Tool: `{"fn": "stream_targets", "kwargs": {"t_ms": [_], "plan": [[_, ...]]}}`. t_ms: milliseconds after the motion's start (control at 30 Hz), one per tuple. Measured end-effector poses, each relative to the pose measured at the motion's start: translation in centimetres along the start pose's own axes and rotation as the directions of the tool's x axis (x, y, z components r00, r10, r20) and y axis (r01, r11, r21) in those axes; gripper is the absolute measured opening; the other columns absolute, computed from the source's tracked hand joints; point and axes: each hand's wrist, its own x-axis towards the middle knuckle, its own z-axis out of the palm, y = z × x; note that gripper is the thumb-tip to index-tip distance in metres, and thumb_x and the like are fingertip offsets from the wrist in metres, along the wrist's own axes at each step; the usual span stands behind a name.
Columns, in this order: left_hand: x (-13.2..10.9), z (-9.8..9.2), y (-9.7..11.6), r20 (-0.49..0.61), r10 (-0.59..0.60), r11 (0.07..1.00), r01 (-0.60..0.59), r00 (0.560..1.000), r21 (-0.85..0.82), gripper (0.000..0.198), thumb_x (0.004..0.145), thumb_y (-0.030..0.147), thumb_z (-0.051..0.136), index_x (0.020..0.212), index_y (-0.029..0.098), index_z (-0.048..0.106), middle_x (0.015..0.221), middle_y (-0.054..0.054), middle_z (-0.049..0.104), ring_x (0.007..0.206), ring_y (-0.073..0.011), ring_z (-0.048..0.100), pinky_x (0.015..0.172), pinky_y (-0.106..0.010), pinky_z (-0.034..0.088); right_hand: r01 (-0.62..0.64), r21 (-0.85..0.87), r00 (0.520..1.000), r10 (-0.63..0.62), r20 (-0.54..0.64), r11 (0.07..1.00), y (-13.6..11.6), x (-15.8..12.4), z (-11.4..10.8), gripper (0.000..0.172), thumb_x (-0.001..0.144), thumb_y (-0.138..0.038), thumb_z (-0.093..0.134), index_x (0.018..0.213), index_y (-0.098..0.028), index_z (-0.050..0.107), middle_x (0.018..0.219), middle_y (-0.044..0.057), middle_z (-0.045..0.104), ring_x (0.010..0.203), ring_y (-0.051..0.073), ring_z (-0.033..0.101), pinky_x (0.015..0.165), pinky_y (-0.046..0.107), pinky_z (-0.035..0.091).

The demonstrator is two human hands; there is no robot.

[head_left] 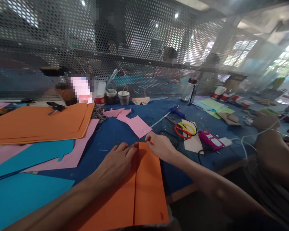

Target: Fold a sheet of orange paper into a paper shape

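A folded orange paper sheet (144, 186) lies on the blue table (115, 131) right in front of me, with a crease running down its middle. My left hand (117, 163) lies flat on the sheet's upper left part, fingers stretched toward the top edge. My right hand (160, 146) rests at the sheet's top right corner, thumb and fingertips pinched on the paper's edge.
Stacked orange sheets (38, 123) with black pliers (55, 107) lie at left, over pink (69, 157) and cyan paper (26, 192). Pink scraps (135, 123), red and yellow scissors (184, 130), a magenta device (210, 139) and cups (100, 93) sit beyond. Another person's arm (272, 150) is at right. A perforated screen (135, 48) backs the table.
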Motion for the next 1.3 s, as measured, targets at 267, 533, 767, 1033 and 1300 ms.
{"fn": "stream_targets", "kwargs": {"t_ms": [267,533,767,1033,1300], "plan": [[-0.6,0.3,-0.3,0.044,0.025,0.987,-0.031,0.999,0.161,0.045,0.104,0.022,0.043,0.146,0.013,0.054,0.117,-0.015,0.074,0.107,-0.0326,0.063,0.085,-0.046,0.046,0.018,-0.023,1.0,-0.017,0.015,1.0,-0.3,-0.3,0.2,0.024,0.093,-0.01,0.054,0.111,-0.022,0.063,0.106,0.007,0.079,0.092,0.023,0.073,0.074,0.031,0.039],[-0.8,-0.1,-0.2,0.087,0.029,0.981,-0.045,0.996,0.187,0.052,0.096,0.016,0.048,0.147,0.01,0.053,0.13,-0.015,0.072,0.111,-0.0325,0.062,0.089,-0.047,0.047,0.02,-0.019,0.999,-0.019,0.027,1.0,-0.2,-0.5,0.4,0.025,0.093,-0.007,0.054,0.113,-0.021,0.061,0.102,0.006,0.078,0.09,0.021,0.073,0.073,0.029,0.039],[-0.9,-0.5,-0.5,0.111,0.005,0.984,-0.024,0.994,0.175,0.055,0.096,0.014,0.043,0.15,0.009,0.05,0.13,-0.016,0.073,0.114,-0.033,0.064,0.089,-0.048,0.049,-0.079,0.12,0.997,0.081,-0.015,0.99,0.0,-1.6,-0.3,0.033,0.098,-0.029,0.063,0.127,-0.015,0.055,0.091,0.007,0.073,0.084,0.024,0.07,0.073,0.032,0.041],[-2.5,-1.9,-1.1,0.253,0.089,0.975,-0.136,0.963,0.176,0.064,0.089,0.005,0.043,0.152,0.017,0.05,0.155,-0.01,0.06,0.131,-0.0282,0.06,0.103,-0.043,0.048,-0.082,0.506,0.988,0.138,-0.074,0.859,0.8,-4.1,-0.2,0.04,0.092,-0.022,0.061,0.133,-0.02,0.059,0.066,-0.008,0.053,0.061,0.014,0.053,0.062,0.026,0.037],[-3.6,0.2,-1.2,0.146,0.129,0.962,-0.16,0.981,0.223,0.064,0.091,0.015,0.045,0.155,0.015,0.048,0.165,-0.011,0.051,0.151,-0.0288,0.047,0.122,-0.049,0.032,-0.047,0.657,0.998,0.062,0.001,0.752,-0.7,-5.6,-0.2,0.026,0.101,-0.04,0.058,0.101,-0.02,0.076,0.08,0.001,0.073,0.074,0.016,0.067,0.066,0.026,0.046]]}}
